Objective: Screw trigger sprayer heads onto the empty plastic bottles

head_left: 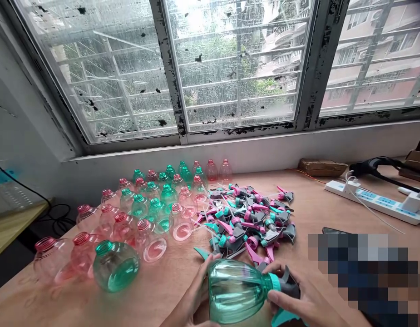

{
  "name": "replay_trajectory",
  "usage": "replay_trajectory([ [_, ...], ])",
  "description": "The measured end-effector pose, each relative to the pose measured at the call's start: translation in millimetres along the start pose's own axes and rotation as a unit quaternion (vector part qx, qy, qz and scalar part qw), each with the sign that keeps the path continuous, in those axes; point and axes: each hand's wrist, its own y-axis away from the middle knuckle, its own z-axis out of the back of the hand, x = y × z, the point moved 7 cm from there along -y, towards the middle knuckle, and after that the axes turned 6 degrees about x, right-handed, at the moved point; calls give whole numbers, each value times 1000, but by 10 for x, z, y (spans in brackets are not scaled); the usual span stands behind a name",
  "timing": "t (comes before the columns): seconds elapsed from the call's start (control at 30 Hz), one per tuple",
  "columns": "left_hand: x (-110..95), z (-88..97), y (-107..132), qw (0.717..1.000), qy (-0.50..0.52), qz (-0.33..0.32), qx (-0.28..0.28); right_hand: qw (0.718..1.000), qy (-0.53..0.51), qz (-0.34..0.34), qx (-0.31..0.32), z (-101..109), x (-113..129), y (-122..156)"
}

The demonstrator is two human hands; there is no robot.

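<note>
A clear green spray bottle [239, 290] lies on its side between my two hands, near the table's front edge. My left hand [199, 290] is wrapped about its base end. At the neck, my right hand [294, 290] grips the grey and teal spray head [289, 285], with thumb and fingers at the teal collar [274, 282]. The teal trigger [284, 316] points down under the right hand. Just beyond lies a heap of loose spray heads [247, 218] in grey, pink and teal, with thin white tubes.
Rows of open pink bottles [109, 220] and green bottles [118, 268] stand on the wooden table [155, 299] to the left. A white power strip [376, 202] with cables and a brown package [322, 167] lie at the right, below the window. A blurred patch covers the lower right.
</note>
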Motion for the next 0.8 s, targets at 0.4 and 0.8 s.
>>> replay_trajectory([
  [0.4,16,4,13,1000,-23,9,12,998,-58,-6,10,2,-54,-16],
  [0.8,53,15,22,999,-34,19,3,998,-51,-26,7,10,-104,3],
])
